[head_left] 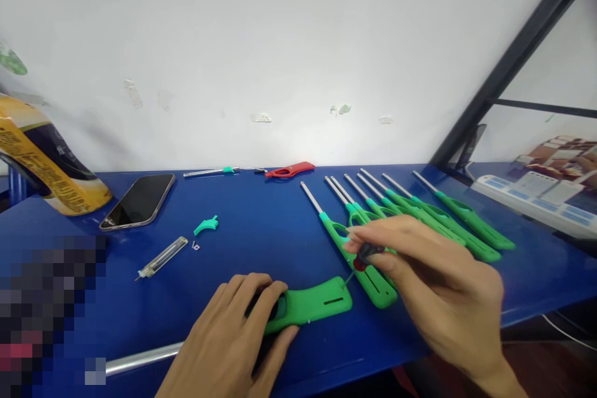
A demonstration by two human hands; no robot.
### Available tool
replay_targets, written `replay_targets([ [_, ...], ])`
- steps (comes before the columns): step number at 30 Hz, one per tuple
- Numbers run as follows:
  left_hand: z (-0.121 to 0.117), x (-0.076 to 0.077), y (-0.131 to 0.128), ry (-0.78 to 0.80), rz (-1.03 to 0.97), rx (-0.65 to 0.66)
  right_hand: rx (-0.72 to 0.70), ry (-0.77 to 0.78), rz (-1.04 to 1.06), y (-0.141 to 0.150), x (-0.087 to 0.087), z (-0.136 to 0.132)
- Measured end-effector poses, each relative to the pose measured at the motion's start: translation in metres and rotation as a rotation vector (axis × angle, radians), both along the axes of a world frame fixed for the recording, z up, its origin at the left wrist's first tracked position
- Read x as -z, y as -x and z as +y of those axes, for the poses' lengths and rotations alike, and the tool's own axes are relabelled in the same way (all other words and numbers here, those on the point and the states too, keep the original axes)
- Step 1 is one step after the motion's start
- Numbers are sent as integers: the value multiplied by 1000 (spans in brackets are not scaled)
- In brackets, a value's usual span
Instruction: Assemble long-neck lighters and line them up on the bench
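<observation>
A green long-necked lighter (321,301) lies near the table's front edge, its metal tube pointing left. My left hand (237,323) is closed around its trigger part and presses it to the table. In my right hand (438,286) is a small screwdriver (361,259) with a dark and red handle, pinched between thumb and fingers. The screwdriver's thin shaft reaches down to the right end of the lighter's handle, by a small hole. Just beyond, another green lighter (380,292) lies partly behind my right hand.
Several more green lighters (485,227) lie in a row at the right. A clear fuel tube (163,257), a turquoise trigger piece (206,225), a phone (138,200) and a yellow bottle (60,168) are at the left. A red lighter shell (298,170) lies against the wall.
</observation>
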State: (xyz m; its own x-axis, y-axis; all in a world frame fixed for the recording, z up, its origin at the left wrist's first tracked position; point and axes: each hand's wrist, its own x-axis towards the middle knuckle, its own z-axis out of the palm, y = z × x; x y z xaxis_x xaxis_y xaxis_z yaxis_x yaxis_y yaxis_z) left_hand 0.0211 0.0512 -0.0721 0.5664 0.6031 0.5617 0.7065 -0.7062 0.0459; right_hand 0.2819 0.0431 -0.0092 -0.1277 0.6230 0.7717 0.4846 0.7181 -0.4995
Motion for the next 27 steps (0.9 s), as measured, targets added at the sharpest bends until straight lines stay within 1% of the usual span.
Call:
replay_targets([
  [2,0,0,-1,-9,-4,1,85,-74,20,0,1,1],
  [4,0,0,-1,6,4,-3,134,-89,2,-1,2,2],
  [5,-1,0,-1,14,8,-4,124,-58,-19,-2,1,3],
  [7,-1,0,0,24,9,-6,50,35,-43,-3,0,3],
  [9,-2,0,0,27,12,-6,-4,86,-18,-4,-1,4],
  [10,-1,1,1,26,12,-2,13,65,-2,-4,-1,4],
  [13,-1,1,2,24,6,1,169,-56,2,-5,-1,4],
  [14,-1,1,3,27,4,2,189,-60,-12,-5,-2,3],
  [15,-1,0,3,31,1,3,171,-35,-26,-5,-2,1],
  [17,-1,-1,3,42,-5,11,51,51,-42,-6,-4,-2],
  [19,-1,-1,3,53,-10,13,-32,61,-33,-5,-5,-5],
  [20,-1,-2,3,57,-11,12,-32,31,-19,-4,-4,-5],
  [22,-1,-2,2,61,-10,9,21,-43,5,-1,-3,-4],
  [23,-1,-2,2,59,-12,10,49,-55,-1,0,-2,-2],
  [25,0,-2,2,57,-12,14,50,-23,-33,0,-1,0],
  [27,1,-2,3,51,-4,15,0,28,-46,0,0,2],
])
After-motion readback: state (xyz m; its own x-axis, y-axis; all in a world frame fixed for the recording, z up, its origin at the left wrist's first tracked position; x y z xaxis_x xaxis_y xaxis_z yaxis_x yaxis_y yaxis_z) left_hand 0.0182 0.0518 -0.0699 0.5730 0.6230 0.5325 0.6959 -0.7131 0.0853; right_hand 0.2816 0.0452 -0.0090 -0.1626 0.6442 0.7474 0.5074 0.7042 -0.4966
